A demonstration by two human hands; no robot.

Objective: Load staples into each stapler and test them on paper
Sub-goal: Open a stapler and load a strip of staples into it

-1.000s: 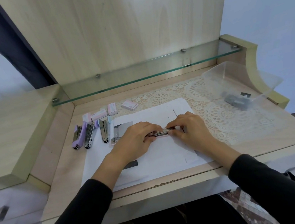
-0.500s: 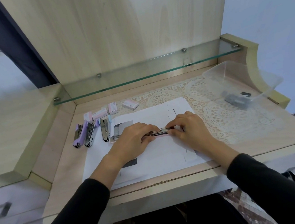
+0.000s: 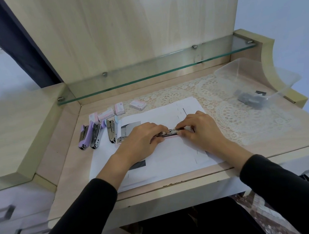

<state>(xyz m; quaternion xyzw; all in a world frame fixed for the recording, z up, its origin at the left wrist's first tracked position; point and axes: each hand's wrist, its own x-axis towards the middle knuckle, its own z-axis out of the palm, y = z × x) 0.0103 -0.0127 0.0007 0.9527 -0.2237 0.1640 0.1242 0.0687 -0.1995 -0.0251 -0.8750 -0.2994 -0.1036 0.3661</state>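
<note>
A pink stapler [image 3: 168,134] lies on the sheet of paper [image 3: 165,154] between the two hands. The left hand [image 3: 142,137] has its fingers curled over the stapler's left end, and the right hand [image 3: 199,129] pinches its right end. Three more staplers [image 3: 95,136] lie side by side just left of the paper. Four small staple boxes [image 3: 119,108] sit in a loose row behind them. At the far right, a clear plastic container [image 3: 240,64] holds dark items [image 3: 249,98] too blurred to count.
</note>
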